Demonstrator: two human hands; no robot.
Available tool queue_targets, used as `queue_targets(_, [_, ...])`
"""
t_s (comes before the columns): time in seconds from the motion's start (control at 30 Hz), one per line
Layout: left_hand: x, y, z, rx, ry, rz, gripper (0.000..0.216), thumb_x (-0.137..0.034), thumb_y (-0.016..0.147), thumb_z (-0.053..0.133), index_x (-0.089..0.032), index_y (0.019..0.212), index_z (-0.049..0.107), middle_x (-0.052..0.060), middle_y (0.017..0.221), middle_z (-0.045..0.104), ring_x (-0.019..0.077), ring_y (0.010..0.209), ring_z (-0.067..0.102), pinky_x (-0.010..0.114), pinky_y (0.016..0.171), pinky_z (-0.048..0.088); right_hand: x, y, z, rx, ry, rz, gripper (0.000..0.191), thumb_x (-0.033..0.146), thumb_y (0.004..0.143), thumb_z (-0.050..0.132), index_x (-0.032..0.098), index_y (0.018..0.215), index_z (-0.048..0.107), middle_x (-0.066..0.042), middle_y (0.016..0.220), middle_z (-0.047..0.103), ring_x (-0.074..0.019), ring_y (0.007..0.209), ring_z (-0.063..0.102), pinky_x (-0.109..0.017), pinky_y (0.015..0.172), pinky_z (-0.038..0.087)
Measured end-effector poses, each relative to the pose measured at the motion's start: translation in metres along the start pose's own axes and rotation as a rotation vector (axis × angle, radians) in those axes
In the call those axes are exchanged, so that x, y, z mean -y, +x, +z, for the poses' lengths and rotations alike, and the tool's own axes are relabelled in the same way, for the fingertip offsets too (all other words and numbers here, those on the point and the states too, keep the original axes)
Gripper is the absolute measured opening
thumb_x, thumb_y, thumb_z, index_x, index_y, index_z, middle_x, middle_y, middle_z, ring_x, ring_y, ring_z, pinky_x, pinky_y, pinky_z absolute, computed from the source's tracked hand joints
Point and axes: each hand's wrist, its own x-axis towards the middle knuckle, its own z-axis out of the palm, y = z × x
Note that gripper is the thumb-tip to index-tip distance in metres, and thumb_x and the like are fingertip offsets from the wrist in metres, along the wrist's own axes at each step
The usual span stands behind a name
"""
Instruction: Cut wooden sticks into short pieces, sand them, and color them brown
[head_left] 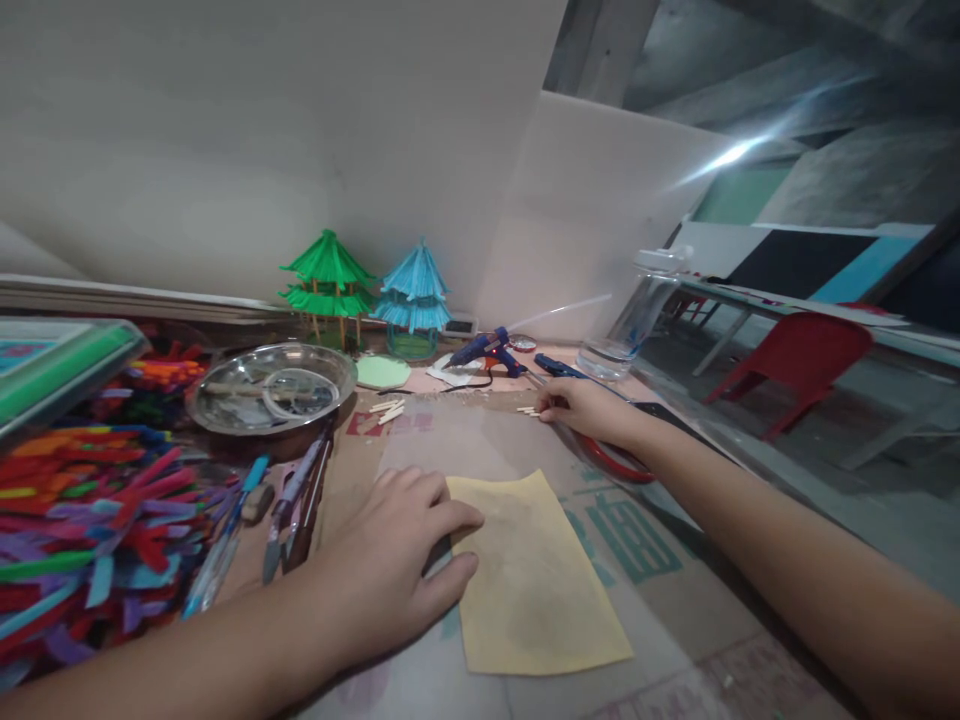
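Yel. sheet [544, 580]: matt, papery. Sticks [391, 412]: matt wood. Tray [342, 374]: glossy mtl. Bottle [627, 325]: clr., glossy plstc.

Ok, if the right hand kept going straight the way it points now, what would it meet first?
Most likely the small pale sticks just ahead of the right hand; whether they already touch is unclear.
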Motion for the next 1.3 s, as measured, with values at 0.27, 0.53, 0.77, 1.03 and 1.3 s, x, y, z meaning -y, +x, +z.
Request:
queue_targets(0.27, [0.001, 0.000, 0.001, -0.032, 0.001, 0.008, 0.023, -0.025, 0.085, 0.057, -0.023, 0.106, 0.067, 0.006, 0.090, 0.058, 0.0264, 0.092, 0.053, 0.040, 0.079, 0.042, 0.011, 0.000, -0.002, -0.052, 0.164, -0.006, 0.010, 0.015, 0.080, 0.058, 0.018, 0.070, 0.058, -0.003, 0.072, 0.064, -0.0165, 0.070, 0.058, -0.027, 0.064, 0.042])
queue_targets(0.53, [0.000, 0.000, 0.001, -0.028, 0.020, 0.019, 0.019, -0.024, 0.086, 0.056, -0.023, 0.102, 0.066, 0.005, 0.090, 0.058, 0.0252, 0.090, 0.053, 0.039, 0.078, 0.042, 0.084, -0.034, 0.000, 0.296, 1.265, -0.121, 0.036, 0.039, 0.074, 0.077, 0.016, 0.098, 0.065, 0.000, 0.071, 0.069, -0.0099, 0.059, 0.064, -0.024, 0.061, 0.052])
queue_targets(0.77, [0.003, 0.001, 0.003, -0.074, 0.014, 0.053, 0.006, -0.021, 0.083, 0.056, -0.021, 0.088, 0.060, 0.003, 0.083, 0.056, 0.0231, 0.081, 0.053, 0.034, 0.068, 0.040, 0.115, -0.057, 0.005, 0.541, 1.529, -0.042, 0.035, 0.040, 0.073, 0.079, 0.018, 0.082, 0.054, -0.003, 0.071, 0.074, -0.0135, 0.065, 0.071, -0.026, 0.068, 0.054])
queue_targets(1.03, [0.000, 0.001, 0.002, -0.052, -0.003, 0.037, 0.013, -0.027, 0.088, 0.052, -0.021, 0.093, 0.063, 0.005, 0.085, 0.058, 0.0241, 0.085, 0.053, 0.037, 0.073, 0.041, 0.111, -0.053, 0.004, 0.536, 1.521, 0.018, 0.032, 0.037, 0.073, 0.076, 0.019, 0.081, 0.052, -0.003, 0.072, 0.074, -0.0156, 0.067, 0.072, -0.030, 0.071, 0.054])
queue_targets(1.3, [0.002, 0.002, 0.000, -0.072, -0.034, 0.025, 0.017, -0.026, 0.088, 0.056, -0.024, 0.102, 0.065, 0.004, 0.090, 0.060, 0.0240, 0.090, 0.054, 0.039, 0.080, 0.042, 0.105, -0.048, 0.013, 0.313, 1.326, -0.085, 0.039, 0.046, 0.070, 0.079, 0.017, 0.078, 0.055, 0.003, 0.066, 0.064, -0.0098, 0.061, 0.061, -0.024, 0.062, 0.049])
